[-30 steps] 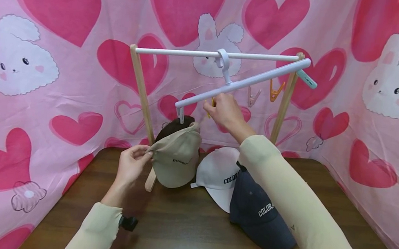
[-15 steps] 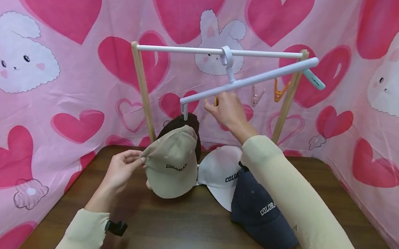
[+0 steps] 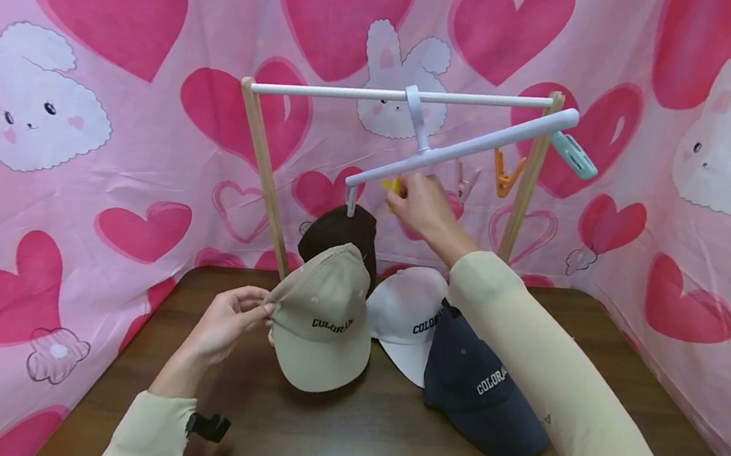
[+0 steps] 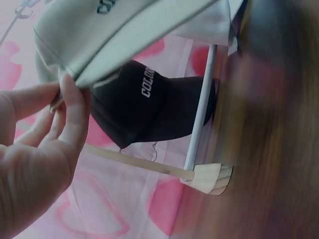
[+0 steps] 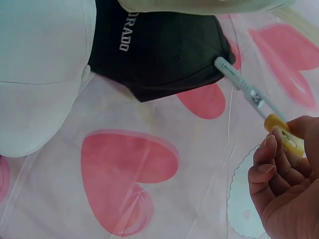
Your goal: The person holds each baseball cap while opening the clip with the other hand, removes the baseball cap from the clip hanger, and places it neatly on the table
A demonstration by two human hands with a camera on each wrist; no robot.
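Observation:
My left hand (image 3: pixel 222 328) pinches the side edge of a beige baseball cap (image 3: pixel 331 295), whose brim points down and whose front lettering faces me. Thumb and fingers on that edge also show in the left wrist view. Behind it a dark brown cap (image 3: pixel 335 234) hangs from a grey clip (image 3: pixel 351 202) at the low left end of a tilted lavender hanger (image 3: pixel 484 138). Under the hanger's middle, my right hand (image 3: pixel 425 203) pinches a yellow clip (image 5: pixel 285 135); the head view shows only part of this clip.
A white rod (image 3: pixel 327 93) on wooden posts (image 3: pixel 263 164) carries the hanger. Pink (image 3: pixel 466 183), orange (image 3: pixel 507 176) and teal clips (image 3: pixel 574 155) hang along its right half. On the brown table (image 3: pixel 340 451) lie a white cap (image 3: pixel 400 303) and a navy cap (image 3: pixel 472 391), partly behind my right sleeve.
The beige cap has come lower and toward me, its front turned into view and its folds opened out. My right hand stays at the yellow clip; the hanger has swung slightly.

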